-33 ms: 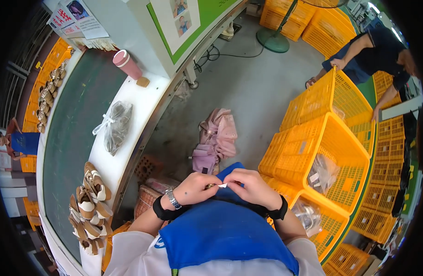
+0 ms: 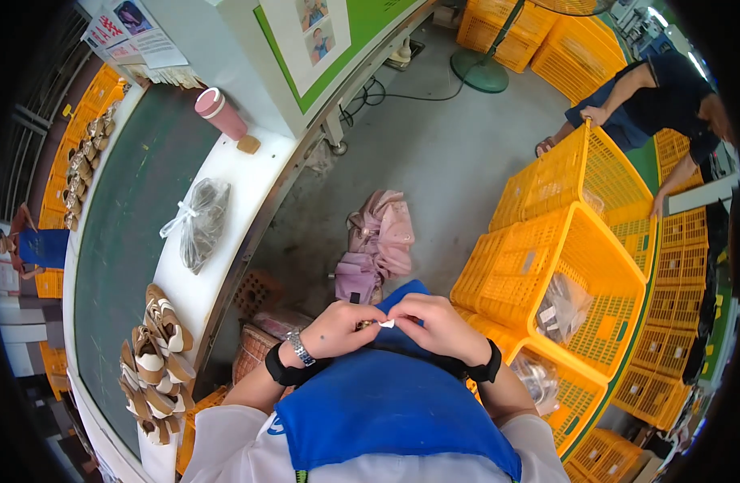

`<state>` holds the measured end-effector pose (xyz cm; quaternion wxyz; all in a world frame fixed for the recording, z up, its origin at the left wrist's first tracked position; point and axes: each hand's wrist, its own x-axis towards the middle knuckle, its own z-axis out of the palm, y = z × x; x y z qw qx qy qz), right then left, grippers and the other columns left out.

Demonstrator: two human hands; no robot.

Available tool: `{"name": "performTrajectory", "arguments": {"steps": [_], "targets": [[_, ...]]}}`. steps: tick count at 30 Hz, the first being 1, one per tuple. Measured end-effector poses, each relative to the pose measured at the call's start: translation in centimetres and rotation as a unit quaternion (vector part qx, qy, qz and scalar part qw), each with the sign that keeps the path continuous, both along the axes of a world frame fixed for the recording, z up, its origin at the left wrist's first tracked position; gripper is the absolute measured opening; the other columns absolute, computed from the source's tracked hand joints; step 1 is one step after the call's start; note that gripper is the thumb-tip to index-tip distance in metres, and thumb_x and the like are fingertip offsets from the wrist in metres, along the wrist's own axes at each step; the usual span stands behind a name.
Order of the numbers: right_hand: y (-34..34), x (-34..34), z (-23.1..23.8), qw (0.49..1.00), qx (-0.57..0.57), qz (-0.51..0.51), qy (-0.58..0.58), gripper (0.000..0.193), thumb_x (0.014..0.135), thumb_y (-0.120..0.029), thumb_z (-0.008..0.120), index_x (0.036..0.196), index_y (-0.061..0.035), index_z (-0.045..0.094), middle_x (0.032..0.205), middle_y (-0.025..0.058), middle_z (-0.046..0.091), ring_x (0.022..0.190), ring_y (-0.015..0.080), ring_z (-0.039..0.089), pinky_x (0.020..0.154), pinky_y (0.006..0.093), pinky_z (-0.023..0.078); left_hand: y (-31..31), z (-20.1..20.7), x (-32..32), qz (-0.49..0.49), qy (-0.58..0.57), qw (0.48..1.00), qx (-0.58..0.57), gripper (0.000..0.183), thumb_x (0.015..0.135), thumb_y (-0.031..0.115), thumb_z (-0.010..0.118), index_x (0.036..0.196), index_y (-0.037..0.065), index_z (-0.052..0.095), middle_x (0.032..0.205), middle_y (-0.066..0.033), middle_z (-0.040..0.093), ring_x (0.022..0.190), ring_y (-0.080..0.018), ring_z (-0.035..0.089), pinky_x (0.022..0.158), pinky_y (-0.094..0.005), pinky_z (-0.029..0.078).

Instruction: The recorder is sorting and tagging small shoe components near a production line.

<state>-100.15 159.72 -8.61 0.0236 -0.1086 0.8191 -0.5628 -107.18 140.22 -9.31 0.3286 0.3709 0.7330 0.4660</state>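
Note:
In front of my blue apron (image 2: 398, 410), both hands meet with pinched fingers. My left hand (image 2: 331, 330), with a metal watch at the wrist, and my right hand (image 2: 441, 328) grip a small white piece (image 2: 387, 324) between their fingertips. It looks like a scrap of paper or a tag, too small to name surely. Something small, dark and gold-coloured (image 2: 364, 325) shows at my left fingers; its kind is unclear. Black bands circle both forearms near the wrists.
Brown-and-white shoes (image 2: 157, 362), a tied plastic bag (image 2: 205, 224) and a pink tumbler (image 2: 221, 113) stand along the belt's white edge at left. A pink umbrella (image 2: 386, 233) is ahead, low down. Yellow crates (image 2: 511, 270) stand right; another person (image 2: 652, 97) grips one.

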Motion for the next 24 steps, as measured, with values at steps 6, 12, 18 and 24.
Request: {"name": "performTrajectory", "arguments": {"steps": [6, 12, 18, 24], "targets": [[4.7, -10.2, -3.2, 0.993, -0.051, 0.108, 0.007, 0.007, 0.075, -0.004, 0.058, 0.081, -0.0026, 0.058, 0.071, 0.0118, 0.057, 0.065, 0.0276, 0.058, 0.057, 0.0333, 0.045, 4.4, -0.2, -6.0, 0.115, -0.088, 0.985, -0.088, 0.028, 0.078, 0.02, 0.067, 0.098, 0.001, 0.062, 0.064, -0.0045, 0.058, 0.057, -0.0061, 0.051, 0.054, -0.024, 0.044], [8.9, -20.6, -10.9, 0.915, -0.17, 0.262, -0.254, 0.021, 0.075, -0.012, 0.062, 0.094, -0.0043, 0.059, 0.074, 0.0071, 0.062, 0.065, 0.0148, 0.059, 0.06, 0.0269, 0.047, 6.2, -2.6, -11.9, 0.334, -0.089, 0.91, -0.229, 0.015, 0.084, 0.016, 0.057, 0.082, 0.001, 0.059, 0.057, -0.0072, 0.05, 0.055, -0.0101, 0.051, 0.049, -0.0268, 0.04], [13.3, -32.2, -34.9, 0.915, 0.262, 0.251, -0.174, 0.031, 0.073, -0.017, 0.062, 0.101, -0.004, 0.062, 0.098, 0.0156, 0.062, 0.094, 0.0268, 0.058, 0.079, 0.0345, 0.046, -4.9, -9.0, -19.5, 0.522, 0.188, 0.783, -0.281, 0.019, 0.09, 0.017, 0.05, 0.081, 0.001, 0.053, 0.058, -0.0023, 0.042, 0.056, -0.0077, 0.037, 0.049, -0.0251, 0.032], [6.3, -37.0, -44.3, 0.856, 0.388, 0.102, -0.325, 0.045, 0.074, -0.022, 0.06, 0.116, -0.0065, 0.052, 0.127, 0.0167, 0.045, 0.118, 0.0377, 0.041, 0.085, 0.0499, 0.043, -10.3, -17.1, -24.6, 0.578, 0.419, 0.656, -0.245, 0.016, 0.092, 0.016, 0.047, 0.085, 0.002, 0.052, 0.064, 0.0011, 0.042, 0.058, -0.0068, 0.034, 0.05, -0.0233, 0.03]]}}
